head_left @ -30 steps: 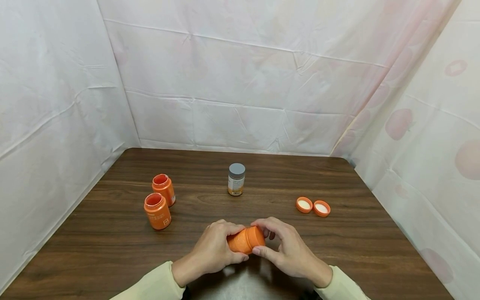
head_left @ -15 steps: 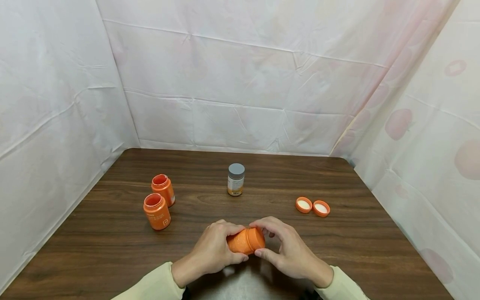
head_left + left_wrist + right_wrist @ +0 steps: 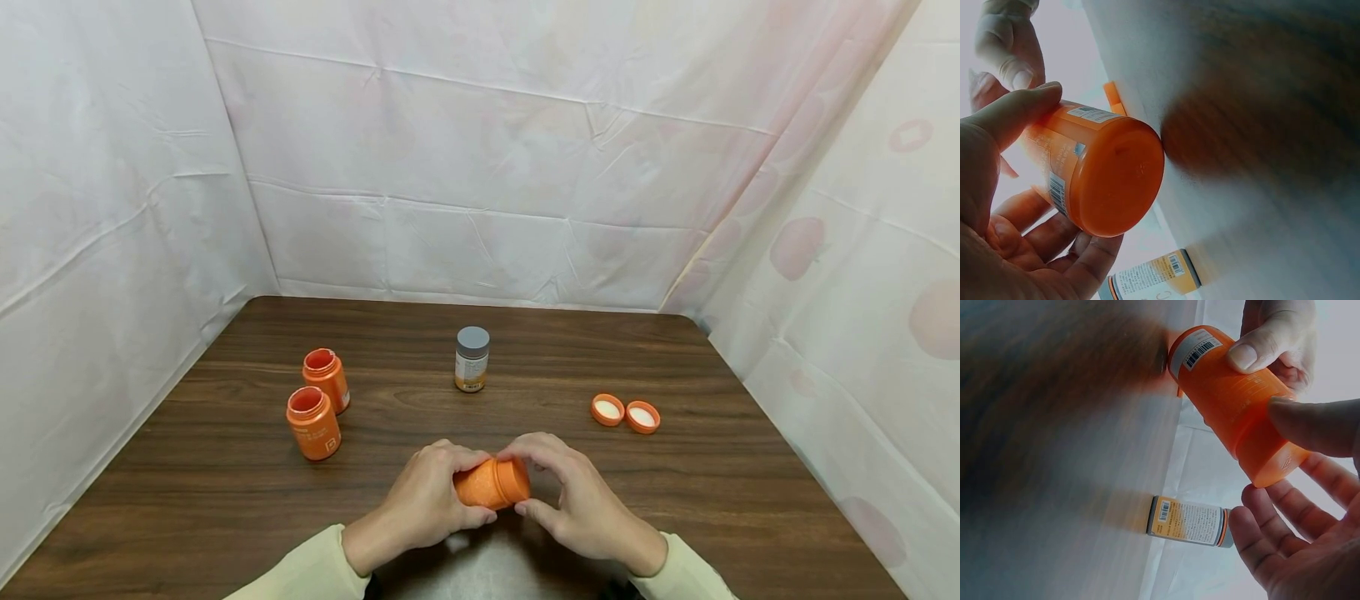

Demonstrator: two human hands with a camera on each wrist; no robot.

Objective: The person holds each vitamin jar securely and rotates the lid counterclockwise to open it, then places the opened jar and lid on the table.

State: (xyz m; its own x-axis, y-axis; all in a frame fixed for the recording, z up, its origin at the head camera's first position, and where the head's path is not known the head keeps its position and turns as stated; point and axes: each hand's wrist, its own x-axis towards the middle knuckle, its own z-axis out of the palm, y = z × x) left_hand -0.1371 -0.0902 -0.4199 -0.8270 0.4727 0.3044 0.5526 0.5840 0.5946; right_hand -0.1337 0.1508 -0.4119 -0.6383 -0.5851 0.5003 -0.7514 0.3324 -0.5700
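Observation:
My left hand (image 3: 429,498) grips the body of an orange plastic bottle (image 3: 478,486), which lies tilted over the near part of the table. Its flat base (image 3: 1124,178) faces the left wrist camera, and a barcode label runs around the body. The bottle's orange screw cap (image 3: 513,481) points to the right and sits on the neck. My right hand (image 3: 579,500) holds this cap between thumb and fingertips. In the right wrist view the thumb (image 3: 1310,425) lies over the cap, with fingers (image 3: 1300,509) spread beneath.
Two uncapped orange bottles, a nearer one (image 3: 315,425) and a farther one (image 3: 327,382), stand at left. A grey-capped jar (image 3: 472,360) stands at centre back. Two orange caps (image 3: 607,410) lie inside-up at right. White curtains (image 3: 480,167) enclose the wooden table (image 3: 720,467).
My right thumb has slid toward the near lower edge of the cap, and the fingers have shifted slightly left over its top. The left hand and bottle stay almost still.

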